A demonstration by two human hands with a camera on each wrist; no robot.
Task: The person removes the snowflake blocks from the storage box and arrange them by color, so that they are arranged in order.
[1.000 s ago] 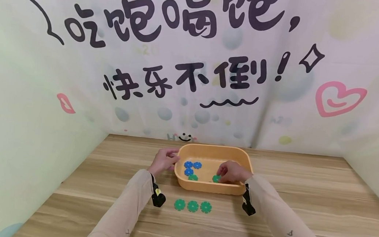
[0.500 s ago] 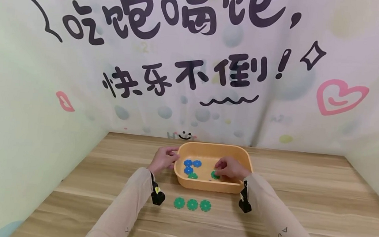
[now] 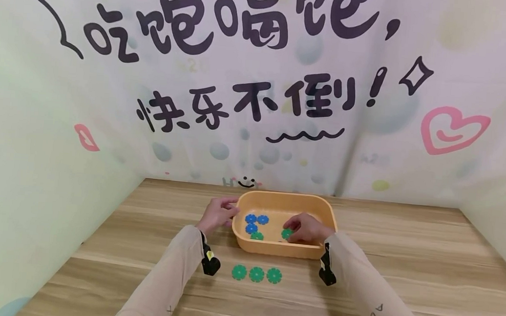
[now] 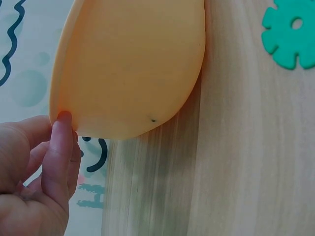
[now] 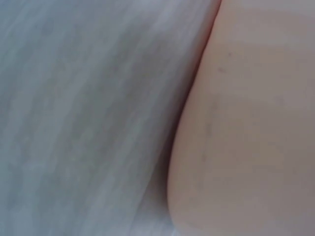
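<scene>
A yellow-orange plastic bin (image 3: 282,249) stands on the wooden table. My left hand (image 3: 217,215) pinches its left rim, with fingertips at the edge of the wall (image 4: 133,64) in the left wrist view. Inside the bin, my right hand (image 3: 308,229) has its thumb and curled fingers at a green notched disc (image 3: 287,234), pinching it. Blue notched discs (image 3: 251,229) and another green disc (image 3: 257,236) lie at the bin's left. The right wrist view shows only a close, blurred bin wall (image 5: 246,123), with my hand out of view there.
In front of the bin, 3 green notched discs (image 3: 256,274) lie in a row on the table (image 3: 404,256). One green disc (image 4: 290,32) also shows in the left wrist view. A printed cloth wall (image 3: 221,102) rises behind the table.
My right hand has shifted slightly left inside the bin, and the green disc at its fingers has moved a little with it. My left hand stays at the rim.
</scene>
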